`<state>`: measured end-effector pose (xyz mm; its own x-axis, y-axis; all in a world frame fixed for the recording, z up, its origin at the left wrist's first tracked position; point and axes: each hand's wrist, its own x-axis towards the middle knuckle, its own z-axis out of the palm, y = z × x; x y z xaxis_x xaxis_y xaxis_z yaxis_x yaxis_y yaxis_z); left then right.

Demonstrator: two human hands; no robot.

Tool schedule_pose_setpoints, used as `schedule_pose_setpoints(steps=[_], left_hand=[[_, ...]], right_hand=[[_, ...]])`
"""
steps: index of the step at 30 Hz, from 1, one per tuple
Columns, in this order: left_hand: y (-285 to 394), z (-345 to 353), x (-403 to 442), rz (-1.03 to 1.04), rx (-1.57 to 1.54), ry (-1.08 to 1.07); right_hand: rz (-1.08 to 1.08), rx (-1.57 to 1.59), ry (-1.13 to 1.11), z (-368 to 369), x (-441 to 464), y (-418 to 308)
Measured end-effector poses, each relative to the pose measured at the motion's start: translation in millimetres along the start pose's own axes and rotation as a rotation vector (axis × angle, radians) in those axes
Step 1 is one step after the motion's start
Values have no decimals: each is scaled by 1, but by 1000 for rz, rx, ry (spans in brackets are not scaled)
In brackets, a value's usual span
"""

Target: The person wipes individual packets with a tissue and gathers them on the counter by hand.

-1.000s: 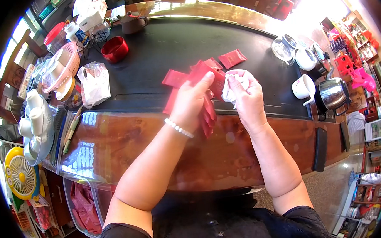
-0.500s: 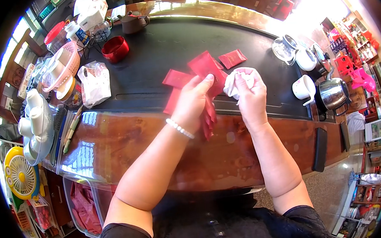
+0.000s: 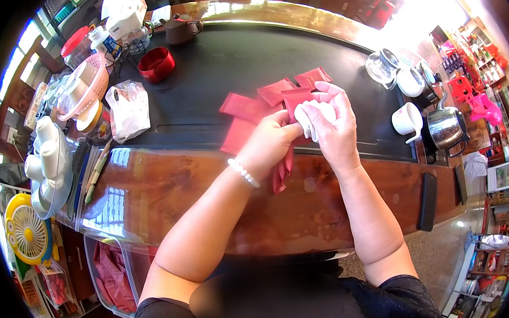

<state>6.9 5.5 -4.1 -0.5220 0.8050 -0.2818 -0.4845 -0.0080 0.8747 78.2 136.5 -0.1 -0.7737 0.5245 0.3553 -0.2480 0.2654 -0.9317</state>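
Note:
My left hand, with a white bead bracelet at the wrist, is closed on a red packet. More red packets hang below that hand. My right hand grips a crumpled white cloth or tissue, pressed close against the held packet and my left fingertips. The cloth covers part of the packet. Around my left hand, several flat red packets lie on the black tabletop inlay. One small red packet lies just beyond my right hand.
At left stand a red bowl, a white plastic bag, a pink basket and a tray of cups. To the right are a glass pot, a white cup and a metal kettle. A brown teapot sits at the back.
My right hand and the white cloth have moved slightly left onto the packet at my left hand. Another red packet now lies on the inlay beyond my left hand.

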Motion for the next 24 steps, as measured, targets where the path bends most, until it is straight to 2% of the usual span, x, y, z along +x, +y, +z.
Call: schedule_pose_setpoints(steps=[2, 5, 9, 10, 13, 14, 17, 21, 24], left_hand=[[-5, -2, 3, 1, -14, -34], [-2, 5, 0, 47, -82, -60], [5, 2, -4, 7, -252, -69], [6, 1, -4, 12, -287, -49], [4, -8, 3, -107, -520, 54], [5, -9, 3, -109, -589, 73], [1, -19, 9, -49, -611, -13], [-1, -16, 9, -111, -574, 13], [3, -7, 4, -101, -404, 43]], right_hand=[[-8, -42, 75, -2, 1, 3], [158, 44, 72, -12, 8, 12], [64, -139, 231, -27, 18, 30], [101, -111, 246, -29, 18, 31], [15, -398, 258, -29, 18, 36], [-45, -525, 184, -30, 17, 45], [110, -1058, -109, -26, 8, 53], [140, -1093, -230, -20, 3, 26], [73, -1109, -207, -21, 5, 34]])
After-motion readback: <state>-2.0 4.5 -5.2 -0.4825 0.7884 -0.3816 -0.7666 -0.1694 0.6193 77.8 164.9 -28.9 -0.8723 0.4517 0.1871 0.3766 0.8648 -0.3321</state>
